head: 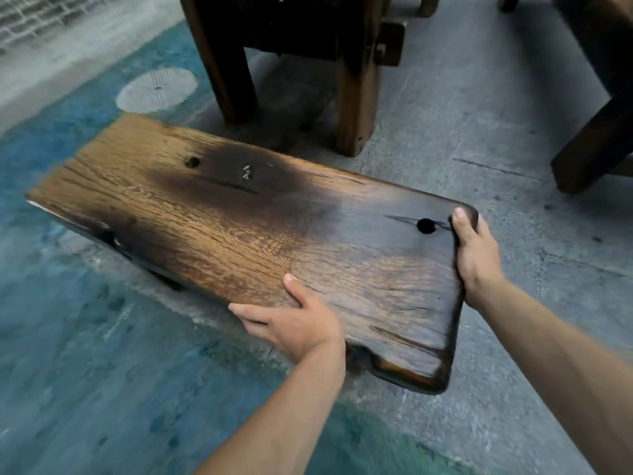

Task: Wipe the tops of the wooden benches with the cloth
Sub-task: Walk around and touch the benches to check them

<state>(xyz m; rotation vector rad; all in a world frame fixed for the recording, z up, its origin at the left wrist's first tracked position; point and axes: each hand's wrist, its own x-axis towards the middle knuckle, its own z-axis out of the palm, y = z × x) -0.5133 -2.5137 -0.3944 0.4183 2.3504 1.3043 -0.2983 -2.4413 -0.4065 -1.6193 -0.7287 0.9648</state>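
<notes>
Here I see the left hand (pixel 294 323) gripping the near long edge of the wooden bench (pixel 239 228), thumb on top and fingers curled under; the right hand (pixel 474 248) clamps the near-right short end, thumb on top beside a dark hole (pixel 425 225). Bench top runs lower right to upper left, over the concrete floor (pixel 479 132). Dark wooden legs (pixel 352 80) stand just beyond its far edge; teal-painted floor (pixel 68 371) lies open on the left.

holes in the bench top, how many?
2 round holes in the bench top: one near the far end by the dark patch, one at the near end beside the right hand's thumb. None look hidden.
</notes>
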